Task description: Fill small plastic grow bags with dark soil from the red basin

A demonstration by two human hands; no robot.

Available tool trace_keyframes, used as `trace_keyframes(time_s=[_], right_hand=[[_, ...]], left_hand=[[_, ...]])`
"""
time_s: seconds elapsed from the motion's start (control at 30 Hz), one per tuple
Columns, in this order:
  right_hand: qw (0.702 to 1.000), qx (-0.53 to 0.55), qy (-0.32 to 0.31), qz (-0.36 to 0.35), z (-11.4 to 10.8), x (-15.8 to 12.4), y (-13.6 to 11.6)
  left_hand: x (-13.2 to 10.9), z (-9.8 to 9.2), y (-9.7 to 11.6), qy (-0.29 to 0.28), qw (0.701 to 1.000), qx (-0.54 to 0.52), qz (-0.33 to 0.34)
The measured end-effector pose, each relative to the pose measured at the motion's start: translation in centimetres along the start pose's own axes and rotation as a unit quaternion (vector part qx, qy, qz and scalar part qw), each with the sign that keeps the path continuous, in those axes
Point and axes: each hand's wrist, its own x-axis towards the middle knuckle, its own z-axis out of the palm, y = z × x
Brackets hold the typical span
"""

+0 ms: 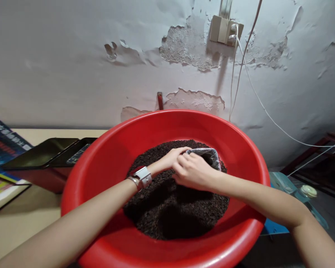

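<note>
A big red plastic basin [240, 149] holds a heap of dark brown soil [167, 208]. A small grey plastic bag [210, 154] stands open on the soil at the far side. My left hand [171, 158], with a white watch on the wrist, reaches over the soil and grips the bag's near rim. My right hand [192, 172] lies over the left, its fingers curled on the same rim. Both hands are closed on the bag, and the bag's inside looks dark.
Black rectangular trays [47, 152] stand on the beige table [22, 223] to the left, next to printed papers [2, 149]. A peeling wall [100, 67] carries a socket [225, 31] with white cables [262, 104] running right. A blue item [284, 186] lies at right.
</note>
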Motion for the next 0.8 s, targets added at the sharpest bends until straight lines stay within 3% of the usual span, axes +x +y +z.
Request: trace_keyframes(time_s=[0.07, 0.13, 0.27, 0.33, 0.43, 0.57, 0.8], right_hand=[[0.991, 0.072, -0.09, -0.07, 0.4, -0.5, -1.7], [0.962, 0.132, -0.211, -0.114, 1.8, -1.0, -2.7], [0.922, 0.154, -0.349, -0.061, 6.4, -1.3, -3.1], [0.909, 0.173, -0.379, -0.025, 8.4, -1.0, -2.8], [0.909, 0.195, -0.367, -0.013, 9.9, -0.7, -2.9], [0.91, 0.201, -0.363, -0.003, 9.8, -0.7, -3.4], [0.855, 0.241, -0.458, 0.016, 9.4, -0.5, -2.7]], left_hand=[[-0.2, -0.2, 0.2, -0.016, 1.0, -0.004, -0.005], [-0.6, -0.5, 0.6, -0.028, 1.0, -0.001, -0.012], [-0.9, -0.8, 1.2, -0.035, 0.999, 0.01, -0.016], [-0.9, -0.8, 1.2, -0.038, 0.999, 0.011, -0.016], [-0.7, -0.6, 1.0, -0.036, 0.999, 0.01, -0.012], [-0.7, -0.5, 0.7, -0.032, 0.999, 0.012, -0.007], [-0.9, -0.7, 1.2, -0.041, 0.999, 0.017, -0.01]])
